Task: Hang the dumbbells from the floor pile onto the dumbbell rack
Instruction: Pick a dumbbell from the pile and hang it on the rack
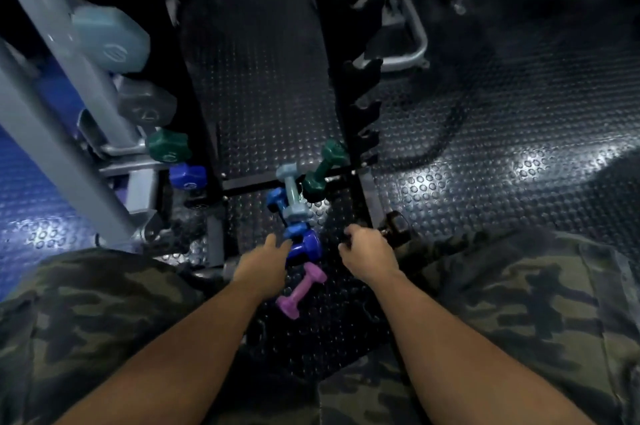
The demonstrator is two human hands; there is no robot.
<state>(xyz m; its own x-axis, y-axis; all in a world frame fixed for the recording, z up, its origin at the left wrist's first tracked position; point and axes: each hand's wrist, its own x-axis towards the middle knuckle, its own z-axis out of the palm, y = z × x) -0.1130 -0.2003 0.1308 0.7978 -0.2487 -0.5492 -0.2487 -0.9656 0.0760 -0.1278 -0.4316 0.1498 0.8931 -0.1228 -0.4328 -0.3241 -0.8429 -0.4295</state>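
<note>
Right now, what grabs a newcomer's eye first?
The bright pile of dumbbells on the studded floor mat: a pink dumbbell nearest, a blue dumbbell at the left hand. The right hand curls over a black dumbbell, below the black rack.

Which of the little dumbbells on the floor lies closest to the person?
The pink dumbbell. It lies alone between the forearms, nearer the person than the dark blue dumbbell by the left hand; the light blue and green ones sit farther off, by the rack.
</note>
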